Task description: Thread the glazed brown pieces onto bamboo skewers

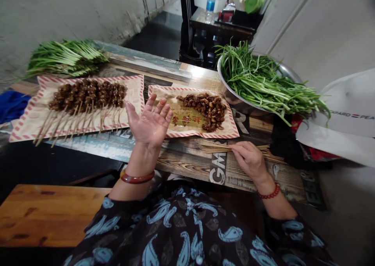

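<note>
My left hand (150, 121) is raised palm up over the table, fingers spread and nothing in it. Behind it lies a striped-edge paper sheet (159, 90) with a heap of small, glossy dark-brown food pieces (213, 109). A second such sheet (25, 121), to the left, bears loaded skewers (88, 94) in a row, their bare sticks pointing toward me. My right hand (250, 158) rests low over loose bamboo skewers (215, 146) at the table's near side. Its thumb and fingertips pinch at the sticks; how many they grip is hidden.
A metal bowl (236, 99) heaped with green chives (263, 78) stands back right, beside a white cap (345, 113). More cut greens (67, 57) lie back left, near a blue cloth (13, 106). A wooden bench (52, 215) is below left; a bottle (211, 2) stands on the far table.
</note>
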Demonstrator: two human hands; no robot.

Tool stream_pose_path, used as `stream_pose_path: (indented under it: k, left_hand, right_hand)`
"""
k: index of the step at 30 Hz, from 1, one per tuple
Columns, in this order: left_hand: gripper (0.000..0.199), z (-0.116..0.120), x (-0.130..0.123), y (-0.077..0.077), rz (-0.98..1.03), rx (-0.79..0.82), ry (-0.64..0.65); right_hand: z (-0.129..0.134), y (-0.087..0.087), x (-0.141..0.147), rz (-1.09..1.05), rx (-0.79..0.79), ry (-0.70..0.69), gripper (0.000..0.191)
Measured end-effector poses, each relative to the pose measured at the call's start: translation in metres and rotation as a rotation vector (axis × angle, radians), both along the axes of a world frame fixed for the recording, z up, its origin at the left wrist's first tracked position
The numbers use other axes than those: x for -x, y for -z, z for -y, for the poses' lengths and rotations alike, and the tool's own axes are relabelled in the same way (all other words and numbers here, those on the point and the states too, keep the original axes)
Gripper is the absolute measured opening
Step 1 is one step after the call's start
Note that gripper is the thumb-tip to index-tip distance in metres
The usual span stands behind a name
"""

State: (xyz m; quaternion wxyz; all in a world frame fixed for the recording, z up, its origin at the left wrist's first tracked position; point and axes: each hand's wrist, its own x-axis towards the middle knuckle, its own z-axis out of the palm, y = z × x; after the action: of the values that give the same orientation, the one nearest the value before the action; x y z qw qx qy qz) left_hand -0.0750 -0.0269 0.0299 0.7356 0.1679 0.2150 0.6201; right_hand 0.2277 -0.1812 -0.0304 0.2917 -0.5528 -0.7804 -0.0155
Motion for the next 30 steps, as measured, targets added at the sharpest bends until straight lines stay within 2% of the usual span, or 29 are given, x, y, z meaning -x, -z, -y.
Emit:
stream_pose_path:
  k: [7,14,24,27,30]
  left_hand:
    - [0.064,0.0,0.0,0.005,0.004,0.006,-0.002]
    - [0.066,0.001,0.0,0.006,0.0,0.021,-0.009]
    - [0.061,0.004,0.009,0.006,0.067,0.026,0.009]
    - [0.06,0.005,0.009,0.004,0.075,0.021,0.008]
    - [0.062,0.006,0.008,0.003,0.06,0.029,0.009]
  right_hand:
    - [-0.001,-0.003,-0.001,0.098,-0.078,0.047,0.02]
    - [-0.001,0.0,0.001,0.073,-0.112,0.07,0.014]
    - [-0.002,0.007,0.008,0.076,-0.059,-0.031,0.022]
    - [0.0,0.005,0.013,0.063,-0.067,-0.039,0.018]
    - [0.003,0.003,0.016,0.108,0.008,-0.122,0.014]
